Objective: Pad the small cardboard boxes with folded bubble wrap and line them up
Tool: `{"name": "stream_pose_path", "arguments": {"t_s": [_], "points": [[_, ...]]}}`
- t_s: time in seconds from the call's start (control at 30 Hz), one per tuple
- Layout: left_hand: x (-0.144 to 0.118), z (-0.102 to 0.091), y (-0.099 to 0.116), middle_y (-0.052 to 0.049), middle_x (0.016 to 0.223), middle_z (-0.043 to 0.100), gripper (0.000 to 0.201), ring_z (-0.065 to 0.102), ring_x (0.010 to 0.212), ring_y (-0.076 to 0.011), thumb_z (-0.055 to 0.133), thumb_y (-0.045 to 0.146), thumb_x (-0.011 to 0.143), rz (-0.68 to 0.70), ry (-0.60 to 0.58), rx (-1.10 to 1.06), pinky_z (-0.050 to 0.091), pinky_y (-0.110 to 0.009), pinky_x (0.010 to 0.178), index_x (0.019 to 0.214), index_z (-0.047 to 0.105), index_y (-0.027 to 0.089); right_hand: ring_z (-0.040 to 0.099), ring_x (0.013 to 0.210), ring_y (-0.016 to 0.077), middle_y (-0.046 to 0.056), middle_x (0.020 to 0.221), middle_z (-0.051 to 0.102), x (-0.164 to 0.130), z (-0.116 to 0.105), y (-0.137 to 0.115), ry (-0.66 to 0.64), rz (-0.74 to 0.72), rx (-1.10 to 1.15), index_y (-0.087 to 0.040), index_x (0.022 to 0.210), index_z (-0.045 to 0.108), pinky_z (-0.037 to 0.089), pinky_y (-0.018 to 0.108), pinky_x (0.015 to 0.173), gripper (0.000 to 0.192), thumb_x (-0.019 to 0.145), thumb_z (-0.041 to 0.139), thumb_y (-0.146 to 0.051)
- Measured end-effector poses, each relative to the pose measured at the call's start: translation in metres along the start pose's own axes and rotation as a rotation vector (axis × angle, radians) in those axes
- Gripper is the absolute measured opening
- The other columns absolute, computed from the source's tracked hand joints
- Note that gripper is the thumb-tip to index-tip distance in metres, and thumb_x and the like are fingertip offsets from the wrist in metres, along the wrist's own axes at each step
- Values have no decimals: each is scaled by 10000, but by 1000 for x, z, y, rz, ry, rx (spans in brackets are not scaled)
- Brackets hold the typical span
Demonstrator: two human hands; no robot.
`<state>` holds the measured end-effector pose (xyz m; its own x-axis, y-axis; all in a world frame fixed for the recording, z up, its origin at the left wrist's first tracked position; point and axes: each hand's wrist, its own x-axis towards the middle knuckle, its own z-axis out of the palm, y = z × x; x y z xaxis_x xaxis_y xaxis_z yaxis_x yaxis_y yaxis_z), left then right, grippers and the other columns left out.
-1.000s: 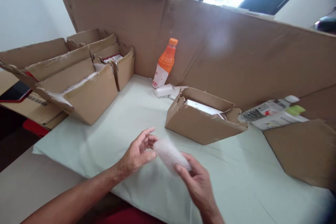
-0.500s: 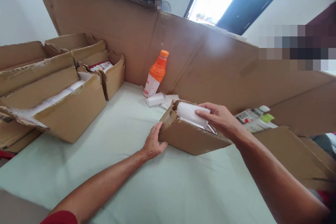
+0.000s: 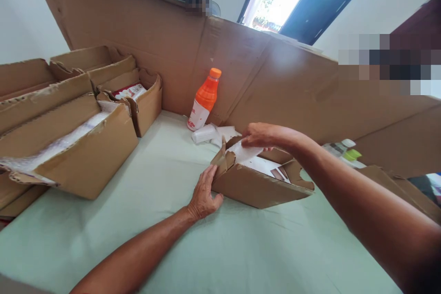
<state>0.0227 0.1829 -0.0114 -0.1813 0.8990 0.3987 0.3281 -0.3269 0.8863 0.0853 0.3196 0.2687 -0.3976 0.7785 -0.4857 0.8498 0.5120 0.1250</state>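
A small open cardboard box (image 3: 262,193) stands on the pale green cloth in front of me. My left hand (image 3: 206,193) holds its left end, fingers along the end panel and thumb by the front corner. Inside the box's left part, my right hand (image 3: 255,135) grips a white foam-wrapped bundle (image 3: 244,152), and its fingertips are partly hidden. A white sheet or card with a dark printed picture (image 3: 265,166) shows in the box beside the bundle. Behind the box lie a white roll (image 3: 204,134) and loose white wrapping (image 3: 229,133).
An orange-capped bottle (image 3: 204,99) leans by the tall cardboard wall (image 3: 138,32). Several cardboard boxes (image 3: 93,156) stand at left, some with wrapped things inside. At right are a clear bottle (image 3: 339,147), a green-capped one (image 3: 352,155) and more cardboard (image 3: 396,188).
My right hand has moved left and turned over the bundle, pushing it lower in the box. The printed sheet now shows more. My left hand stays at the box's end.
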Motion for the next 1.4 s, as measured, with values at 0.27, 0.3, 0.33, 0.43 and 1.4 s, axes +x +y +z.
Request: {"name": "stream_pose_path", "arguments": {"t_s": [0.27, 0.3, 0.33, 0.43, 1.4], "points": [[0, -1, 2, -170, 1558, 402, 903, 367, 1460, -346, 613, 171, 698, 5, -2, -3, 276, -551, 1232, 1546, 304, 167, 582, 466, 152, 51, 578, 637, 5, 5, -9, -72, -35, 62, -129, 808, 745, 466, 264, 496, 157, 830, 599, -179], [0, -1, 2, -170, 1557, 402, 901, 367, 1460, -346, 611, 171, 698, 4, -2, -3, 274, -552, 1232, 1546, 304, 166, 593, 475, 154, 58, 613, 661, 7, 7, -13, -69, -46, 54, -131, 852, 755, 472, 260, 490, 166, 835, 600, -188], [0, -1, 2, -173, 1557, 401, 898, 366, 1460, -346, 610, 171, 699, 4, -3, -1, 272, -552, 1233, 1544, 305, 161, 607, 482, 157, 69, 655, 686, 11, 10, -16, -65, -51, 43, -129, 905, 761, 478, 259, 484, 188, 840, 598, -196], [0, -1, 2, -192, 1552, 399, 884, 366, 1458, -350, 607, 177, 702, 9, -7, 8, 273, -552, 1232, 1534, 313, 129, 638, 493, 172, 101, 771, 739, 18, 19, -23, -31, -49, 11, -120, 1040, 758, 491, 269, 474, 270, 854, 577, -196], [-1, -4, 6, -146, 1534, 457, 880, 415, 1428, -324, 579, 155, 696, 34, -6, 37, 316, -544, 1209, 1541, 333, 182, 676, 1079, 272, 162, 1150, 733, 16, 60, -16, 273, -151, -29, -157, 1044, 771, 463, 280, 798, 266, 901, 554, -209]]}}
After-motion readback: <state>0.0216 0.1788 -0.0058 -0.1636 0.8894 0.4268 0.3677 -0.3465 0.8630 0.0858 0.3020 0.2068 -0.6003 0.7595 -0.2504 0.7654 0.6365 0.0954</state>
